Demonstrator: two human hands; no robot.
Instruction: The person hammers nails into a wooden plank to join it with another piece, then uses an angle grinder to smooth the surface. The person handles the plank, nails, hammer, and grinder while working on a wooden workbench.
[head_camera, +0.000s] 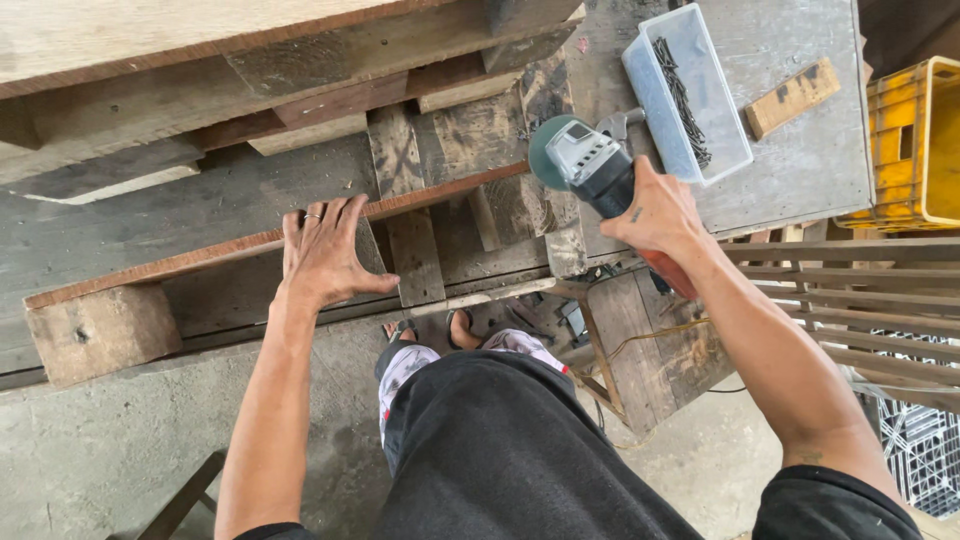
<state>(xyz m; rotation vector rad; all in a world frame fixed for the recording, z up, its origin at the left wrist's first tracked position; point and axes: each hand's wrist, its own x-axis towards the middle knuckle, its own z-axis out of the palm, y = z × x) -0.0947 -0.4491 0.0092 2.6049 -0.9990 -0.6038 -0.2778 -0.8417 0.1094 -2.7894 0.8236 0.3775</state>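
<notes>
Left hand (325, 255) spread flat on reddish wooden strip (200, 257), seemingly to steady it. Right hand (655, 215) wrapped tight around angle grinder (590, 165), lifted over strip's right end.

Open slots btwn the pallet (300, 120) slats by the left hand (325, 255). Right hand (655, 215) w/ angle grinder (585, 160) sits tight: clear plastic tray of nails (640, 75) just beside, wood block (792, 97) and yellow crate (915, 140) farther right. Concrete floor (90, 450) lower left is open.
</notes>
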